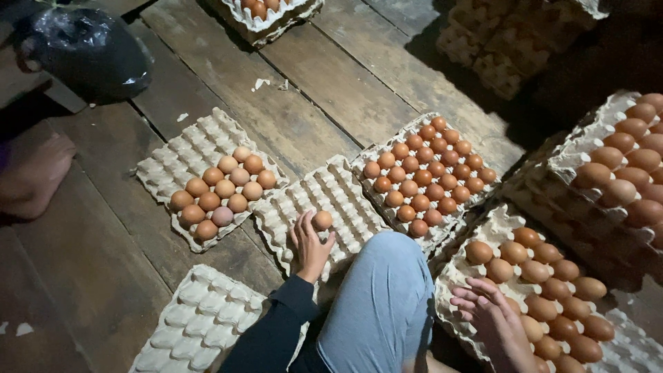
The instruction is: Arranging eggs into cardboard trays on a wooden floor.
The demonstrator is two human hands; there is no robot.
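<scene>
Left grip: the left hand (pixel 311 245) has its fingers closed round one brown egg (pixel 322 220), held over the near edge of the middle tray (pixel 345 200).
Right grip: the right hand (pixel 494 321) is released, fingers spread flat on the eggs at the full tray's (pixel 494 221) near edge.
Floor: wooden planks (pixel 331 83) carry every tray.
Left tray: the half-filled tray (pixel 179 155) lies well apart.

bare plank floor (pixel 304 90) open ahead, egg trays (pixel 428 169) crowding right, black bag (pixel 90 52) far left
</scene>
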